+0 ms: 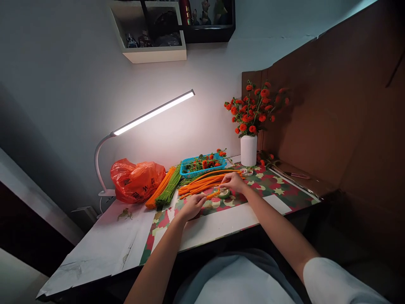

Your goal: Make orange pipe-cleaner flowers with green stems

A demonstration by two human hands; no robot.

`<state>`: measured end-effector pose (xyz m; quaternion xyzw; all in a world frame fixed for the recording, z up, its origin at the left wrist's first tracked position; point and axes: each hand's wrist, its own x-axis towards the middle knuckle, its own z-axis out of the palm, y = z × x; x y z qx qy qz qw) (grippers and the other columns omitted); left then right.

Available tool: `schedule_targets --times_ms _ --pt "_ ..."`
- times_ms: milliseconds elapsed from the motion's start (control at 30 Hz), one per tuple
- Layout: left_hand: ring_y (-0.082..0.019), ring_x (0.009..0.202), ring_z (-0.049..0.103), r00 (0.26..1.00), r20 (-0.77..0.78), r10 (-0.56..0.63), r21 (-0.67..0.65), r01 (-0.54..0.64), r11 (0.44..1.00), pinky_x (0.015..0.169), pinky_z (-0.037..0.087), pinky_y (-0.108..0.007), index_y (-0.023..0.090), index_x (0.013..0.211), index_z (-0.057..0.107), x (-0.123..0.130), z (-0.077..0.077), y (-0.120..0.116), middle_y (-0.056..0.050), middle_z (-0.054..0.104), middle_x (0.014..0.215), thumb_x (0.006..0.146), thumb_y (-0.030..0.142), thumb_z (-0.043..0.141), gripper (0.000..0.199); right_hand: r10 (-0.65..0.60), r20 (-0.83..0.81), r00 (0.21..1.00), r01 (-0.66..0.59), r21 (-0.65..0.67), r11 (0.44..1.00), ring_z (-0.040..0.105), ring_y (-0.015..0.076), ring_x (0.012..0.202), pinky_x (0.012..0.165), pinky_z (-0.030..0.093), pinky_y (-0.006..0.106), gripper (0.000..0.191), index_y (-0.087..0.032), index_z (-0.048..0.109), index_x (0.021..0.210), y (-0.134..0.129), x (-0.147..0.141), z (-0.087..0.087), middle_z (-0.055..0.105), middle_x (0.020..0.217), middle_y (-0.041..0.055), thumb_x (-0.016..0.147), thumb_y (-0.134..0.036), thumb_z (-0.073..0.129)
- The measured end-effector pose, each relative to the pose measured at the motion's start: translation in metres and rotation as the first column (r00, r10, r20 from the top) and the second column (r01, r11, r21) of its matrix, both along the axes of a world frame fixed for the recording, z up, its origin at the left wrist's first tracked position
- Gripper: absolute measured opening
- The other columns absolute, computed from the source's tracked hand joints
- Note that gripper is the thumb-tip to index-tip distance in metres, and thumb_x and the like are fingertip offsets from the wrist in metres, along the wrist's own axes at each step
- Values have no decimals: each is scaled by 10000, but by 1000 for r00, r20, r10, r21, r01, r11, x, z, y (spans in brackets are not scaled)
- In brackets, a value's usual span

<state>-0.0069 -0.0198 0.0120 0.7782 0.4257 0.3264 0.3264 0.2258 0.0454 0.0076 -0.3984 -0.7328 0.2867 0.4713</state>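
A short orange pipe cleaner [212,195], fuzzy and apparently coiled, stretches between my two hands above the table. My left hand [193,205] has its fingers closed on the lower left end. At the other end, the fingers of my right hand [233,182] are pinched together; a thin piece seems to run into them. Just below my right hand lies a roll of green tape [224,194]. Behind my hands is a loose pile of orange pipe cleaners [199,185], partly covered by my right hand. White-handled scissors [247,172] rest beyond it.
A blue basket [193,173] holds red-orange flowers. Bundles of orange stems [161,188] and green stems [169,185] lie beside a red plastic bag [136,179]. A white vase [248,150] with flowers stands back right, near a cardboard panel [332,105]. A lit lamp [155,113] reaches overhead.
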Motion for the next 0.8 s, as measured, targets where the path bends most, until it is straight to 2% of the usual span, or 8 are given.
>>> schedule_targets --times_ms 100,200,300,433,567,667,733,800 --pt "-162 597 428 987 88 133 68 -139 988 571 296 -247 183 626 562 0 -5 7 -7 511 602 777 381 514 254 -80 -42 996 86 172 981 578 164 610 560 434 273 290 -153 705 620 -3 -5 0 655 642 62 655 -440 732" --pt "-164 581 410 949 215 230 57 -247 967 553 286 -243 200 598 522 -1 -8 12 10 456 565 765 379 532 245 -11 -57 998 24 225 974 599 171 646 603 459 285 284 -161 734 713 -7 -10 2 666 676 67 763 -425 641" --pt "-169 580 411 924 282 259 29 -278 960 543 282 -241 208 586 511 -2 -8 11 18 429 547 756 361 553 233 91 -59 994 -78 195 978 624 183 691 636 485 300 291 -159 744 797 -9 -14 1 691 746 76 780 -422 622" --pt "-168 589 431 941 214 263 79 -285 955 578 299 -250 202 606 532 -1 -4 7 4 497 588 768 296 541 187 153 -30 988 -148 124 981 650 204 741 659 504 311 271 -162 751 819 -8 -17 -4 714 789 89 750 -407 657" --pt "-159 578 416 939 199 281 121 -308 944 564 283 -246 199 585 521 0 -4 6 8 477 562 774 282 535 207 178 -5 984 -176 93 980 655 210 751 662 505 309 241 -167 753 791 -7 -18 -8 715 759 86 722 -387 685" --pt "-126 510 348 909 310 278 -17 -287 958 503 239 -231 195 603 501 -1 -6 9 38 391 525 762 359 567 238 172 -27 985 -170 60 984 648 206 727 659 499 313 275 -156 752 784 -7 -18 -5 713 763 88 720 -413 679" --pt "-92 453 244 873 423 243 -170 -187 968 460 179 -218 200 613 449 -2 -6 11 75 282 507 741 451 592 316 167 -76 983 -166 12 986 646 207 746 667 495 311 310 -150 751 779 -7 -16 -2 713 783 86 713 -444 676" --pt "-65 442 158 837 520 167 -258 -33 966 443 132 -208 207 611 386 -4 -4 12 97 210 521 700 521 629 407 171 -127 977 -178 -44 983 638 203 754 664 487 305 338 -143 750 773 -6 -13 2 707 788 80 701 -465 679"
